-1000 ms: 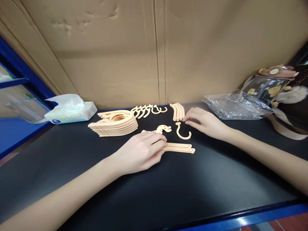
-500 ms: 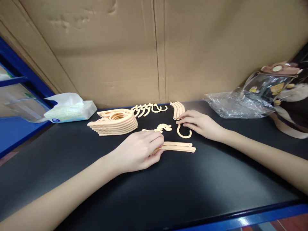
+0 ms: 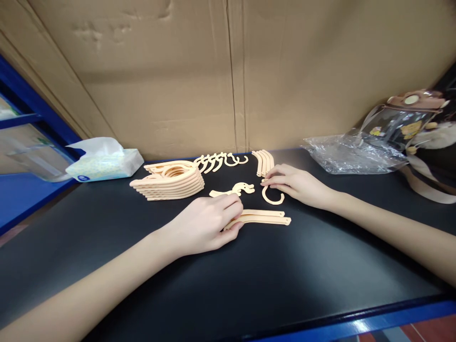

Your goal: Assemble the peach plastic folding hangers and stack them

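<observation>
1. Left hand [image 3: 208,223] pinching the bars [image 3: 263,219], near side of the hook [image 3: 273,203].
2. Right hand [image 3: 299,185] has fingertips on the hook; can't tell if they're gripping.
3. Stack [image 3: 174,189] sits left of the hook.

The 1 camera there, worn on the person's head, faces forward and down, close over a flat, smooth black tabletop [image 3: 313,266], toward an upright, creased brown cardboard wall [image 3: 160,90].

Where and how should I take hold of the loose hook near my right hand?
Probably pinch the hook at its far end, from the right: it lies flat, bend curving toward you, and your right hand is at that end.
</observation>
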A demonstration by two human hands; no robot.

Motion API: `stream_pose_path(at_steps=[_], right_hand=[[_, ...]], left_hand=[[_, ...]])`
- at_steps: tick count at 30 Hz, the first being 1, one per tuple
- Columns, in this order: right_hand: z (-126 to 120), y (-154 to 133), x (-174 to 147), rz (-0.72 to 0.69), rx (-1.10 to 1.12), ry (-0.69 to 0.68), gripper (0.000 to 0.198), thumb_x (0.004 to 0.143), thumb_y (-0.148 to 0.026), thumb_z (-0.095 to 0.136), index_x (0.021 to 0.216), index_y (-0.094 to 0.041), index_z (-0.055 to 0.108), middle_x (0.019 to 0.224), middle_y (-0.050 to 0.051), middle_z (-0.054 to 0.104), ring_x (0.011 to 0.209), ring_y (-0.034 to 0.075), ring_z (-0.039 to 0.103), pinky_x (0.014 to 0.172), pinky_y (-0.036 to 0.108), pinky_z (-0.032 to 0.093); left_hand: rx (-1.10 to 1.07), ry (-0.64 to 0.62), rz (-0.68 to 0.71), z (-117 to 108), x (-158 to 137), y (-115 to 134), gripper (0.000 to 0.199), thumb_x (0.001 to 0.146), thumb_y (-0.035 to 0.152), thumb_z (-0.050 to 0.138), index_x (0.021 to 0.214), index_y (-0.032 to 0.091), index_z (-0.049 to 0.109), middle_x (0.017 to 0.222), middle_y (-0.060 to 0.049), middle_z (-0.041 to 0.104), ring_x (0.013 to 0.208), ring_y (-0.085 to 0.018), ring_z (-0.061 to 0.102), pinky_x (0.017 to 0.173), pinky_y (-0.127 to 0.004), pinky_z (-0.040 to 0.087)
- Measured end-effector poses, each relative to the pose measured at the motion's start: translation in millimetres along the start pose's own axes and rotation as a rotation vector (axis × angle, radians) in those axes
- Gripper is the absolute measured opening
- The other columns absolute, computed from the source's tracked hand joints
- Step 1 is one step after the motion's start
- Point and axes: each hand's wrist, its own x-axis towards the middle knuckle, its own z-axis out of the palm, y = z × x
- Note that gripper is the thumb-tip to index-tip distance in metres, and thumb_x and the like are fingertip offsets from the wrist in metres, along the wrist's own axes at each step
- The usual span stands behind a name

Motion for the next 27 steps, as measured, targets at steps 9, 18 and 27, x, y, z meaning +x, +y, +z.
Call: stream_pose_path(at_steps=[9, 18, 27], right_hand=[[-3, -2, 3, -0.146, -0.417, -0.034, 0.030, 0.092, -0.013, 0.044, 0.114, -0.019, 0.064, 0.110, 0.008, 0.062, 0.092, 0.021, 0.055, 0.078, 0.034, 0.047], [-8, -16, 8, -0.243, -0.653, -0.083, 0.019, 0.087, -0.005, 0.047, 0.093, -0.012, 0.064, 0.094, 0.010, 0.062, 0.085, 0.022, 0.054, 0.069, 0.032, 0.039], [0, -26, 5, 0.180, 0.358, 0.118, 0.017, 0.090, -0.032, 0.049, 0.087, -0.018, 0.057, 0.085, 0.004, 0.063, 0.078, 0.017, 0.056, 0.072, 0.032, 0.043]], left_hand=[[-0.085, -0.023, -0.068, 3, 2, 3, 0.015, 0.093, 0.028, 0.040, 0.083, 0.019, 0.047, 0.087, 0.000, 0.051, 0.070, -0.012, 0.050, 0.060, -0.024, 0.040], [-0.100, 0.012, -0.076, 7, 2, 6, 0.016, 0.094, 0.031, 0.041, 0.086, 0.018, 0.048, 0.090, -0.001, 0.051, 0.068, -0.012, 0.050, 0.056, -0.023, 0.040], [-0.005, 0.010, -0.003, 8, -1, 5, 0.017, 0.093, 0.033, 0.045, 0.088, 0.017, 0.050, 0.102, -0.004, 0.054, 0.080, -0.014, 0.056, 0.060, -0.024, 0.045]])
